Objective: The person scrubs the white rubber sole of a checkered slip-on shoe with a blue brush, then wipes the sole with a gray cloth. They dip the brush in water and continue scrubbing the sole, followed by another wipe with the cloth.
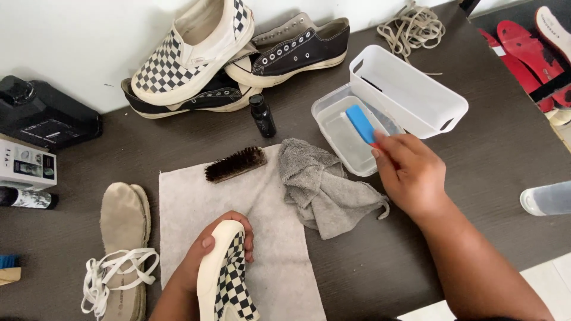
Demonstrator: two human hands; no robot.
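My left hand [205,255] grips a checkered slip-on shoe [226,279] by its white sole, held on edge over a grey mat [279,261]. My right hand [410,169] holds a small blue brush [360,122], its end dipped in a clear tub of water [342,142]. Between the hands lies a crumpled grey cloth [321,187]. A dark bristle brush [235,164] rests at the mat's top edge.
A white plastic bin [416,98] leans on the tub. A small black bottle [262,115] stands before piled sneakers [238,53]. Insoles and white laces [122,244] lie left; boxes [35,119] far left; laces [413,27] and red insoles [523,47] top right.
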